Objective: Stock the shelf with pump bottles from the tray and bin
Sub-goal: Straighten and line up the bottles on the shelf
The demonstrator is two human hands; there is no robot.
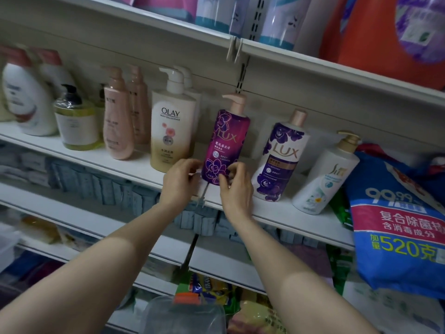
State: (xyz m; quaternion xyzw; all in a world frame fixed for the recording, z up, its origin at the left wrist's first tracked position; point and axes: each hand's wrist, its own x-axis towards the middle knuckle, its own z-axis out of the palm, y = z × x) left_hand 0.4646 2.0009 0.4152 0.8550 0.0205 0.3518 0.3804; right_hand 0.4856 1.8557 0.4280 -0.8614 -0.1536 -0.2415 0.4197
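Both forearms extend forward and upward. Left hand [181, 180] and right hand [234, 186] have curled fingers gripping opposite sides of one bottle's [225, 143] base.

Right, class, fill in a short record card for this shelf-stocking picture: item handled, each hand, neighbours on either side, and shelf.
item handled: magenta Lux bottle, upright on the shelf
left hand: fingers at the bottle's lower left side
right hand: fingers curled on its lower right side
left neighbour: Olay bottle
right neighbour: white and purple Lux bottle
shelf: white, middle level
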